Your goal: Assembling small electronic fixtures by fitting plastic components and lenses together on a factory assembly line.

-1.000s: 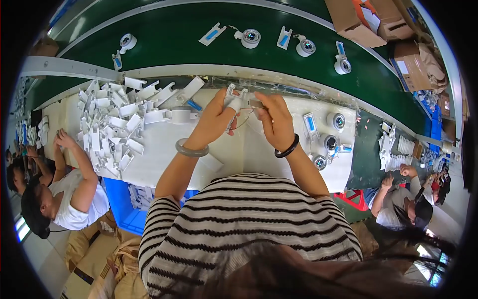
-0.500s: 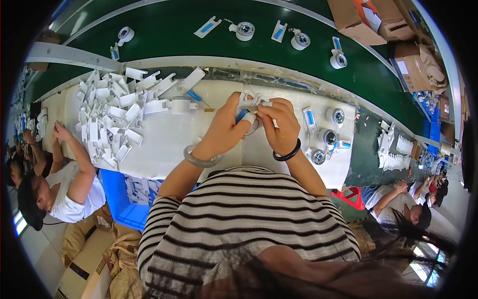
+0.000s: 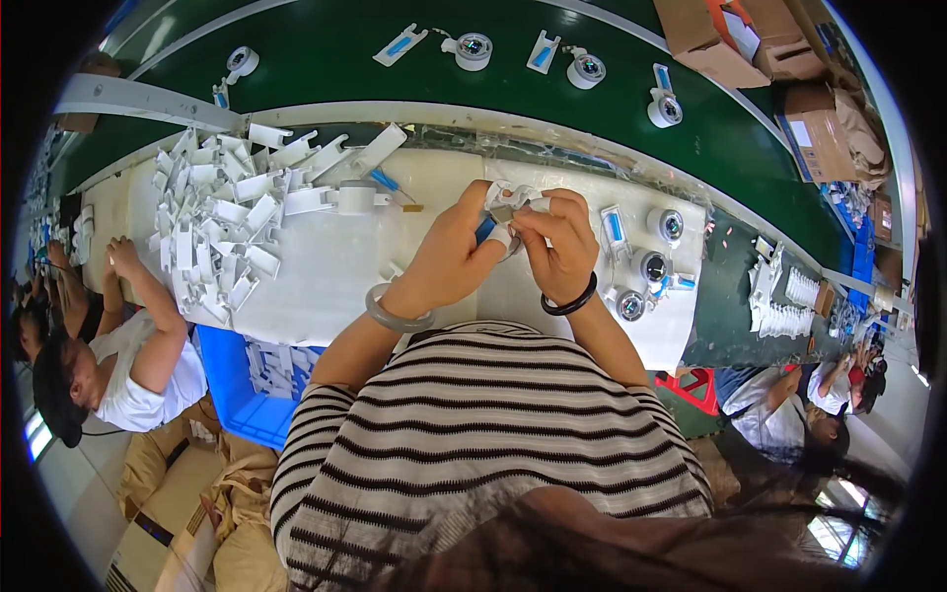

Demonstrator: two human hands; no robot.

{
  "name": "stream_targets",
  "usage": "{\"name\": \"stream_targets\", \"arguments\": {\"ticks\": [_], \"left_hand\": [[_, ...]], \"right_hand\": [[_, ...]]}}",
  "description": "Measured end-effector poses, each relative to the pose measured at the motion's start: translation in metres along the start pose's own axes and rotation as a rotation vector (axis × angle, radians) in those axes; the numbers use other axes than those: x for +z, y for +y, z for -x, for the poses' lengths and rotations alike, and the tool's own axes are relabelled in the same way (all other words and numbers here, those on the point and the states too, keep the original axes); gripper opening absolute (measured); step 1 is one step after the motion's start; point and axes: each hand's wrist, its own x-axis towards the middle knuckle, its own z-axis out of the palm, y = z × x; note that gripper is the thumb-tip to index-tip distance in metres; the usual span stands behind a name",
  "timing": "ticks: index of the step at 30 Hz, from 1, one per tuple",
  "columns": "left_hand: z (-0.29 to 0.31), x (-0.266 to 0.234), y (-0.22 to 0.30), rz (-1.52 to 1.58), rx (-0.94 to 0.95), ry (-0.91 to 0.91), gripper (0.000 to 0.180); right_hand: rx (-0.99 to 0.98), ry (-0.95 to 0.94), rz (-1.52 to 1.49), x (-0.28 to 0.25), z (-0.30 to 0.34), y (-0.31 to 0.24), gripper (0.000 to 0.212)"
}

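Note:
In front of my chest, my left hand is closed round a white plastic housing that shows a blue patch beside the thumb. My right hand pinches at the same housing from the other side, its thumb and fingertips at a small greyish piece. My fingers cover much of the part. To the right of my hands lie a white bracket with a blue strip and several round white units with dark faces. Left of them, one round white unit lies beside a blue-handled screwdriver.
A heap of white plastic brackets covers the table's left part. Beyond the table runs a green conveyor belt carrying round units and brackets. A blue crate stands at lower left. Co-workers sit on both sides; cardboard boxes are at far right.
The units on the green belt have shifted slightly left. My hands have tilted the housing a little and shifted it slightly right, keeping hold of it.

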Motion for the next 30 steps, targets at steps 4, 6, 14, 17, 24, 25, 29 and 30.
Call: {"name": "stream_targets", "arguments": {"ticks": [4,6,14,17,24,25,29,30], "left_hand": [[0.002,0.0,-0.002,-0.036,0.024,0.007,0.034],[0.002,0.0,0.001,-0.084,0.012,0.014,0.034],[0.002,0.002,-0.004,-0.155,0.056,0.041,0.036],[0.003,-0.003,-0.007,-0.001,0.009,-0.007,0.037],[0.007,-0.003,-0.01,0.056,0.07,-0.019,0.034],[0.008,-0.003,-0.01,0.055,0.068,-0.015,0.034],[0.01,0.001,-0.014,-0.042,0.073,0.031,0.033],[0.01,0.002,-0.014,-0.079,0.076,0.048,0.033]], "right_hand": [[0.008,0.007,-0.002,0.0,0.001,-0.002,0.025],[0.0,0.015,0.012,0.001,0.001,-0.002,0.026],[-0.005,0.038,0.053,0.004,0.004,-0.002,0.026],[0.034,0.031,0.038,0.004,0.003,-0.004,0.028],[0.024,-0.039,0.016,0.002,-0.006,-0.005,0.027],[0.023,-0.041,0.012,0.002,-0.006,-0.004,0.027],[0.004,-0.059,0.004,0.002,-0.005,-0.003,0.027],[0.011,-0.064,0.001,0.002,-0.004,-0.002,0.028]]}}
